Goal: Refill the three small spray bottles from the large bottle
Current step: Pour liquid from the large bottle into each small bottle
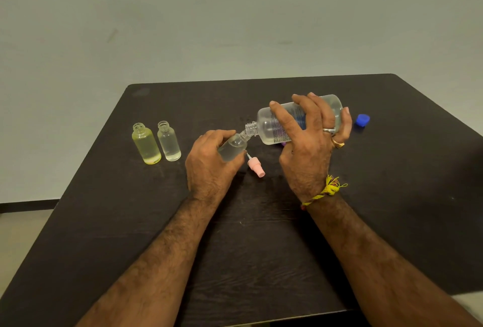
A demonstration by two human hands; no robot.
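My right hand (309,144) grips the large clear bottle (271,124), tipped almost level with its open neck pointing left. Its neck meets the mouth of a small clear bottle (233,147), which my left hand (209,162) holds tilted just above the table. Clear liquid shows in both. Two more small bottles stand uncapped at the left: a yellowish one (146,144) and a clear one (169,141), side by side. A pink spray top (256,167) lies on the table between my hands.
A blue cap (362,119) lies on the dark table (261,235) just right of the large bottle. A small purple thing (283,144) peeks out beneath that bottle. The table's far edge runs behind the bottles, with pale floor beyond.
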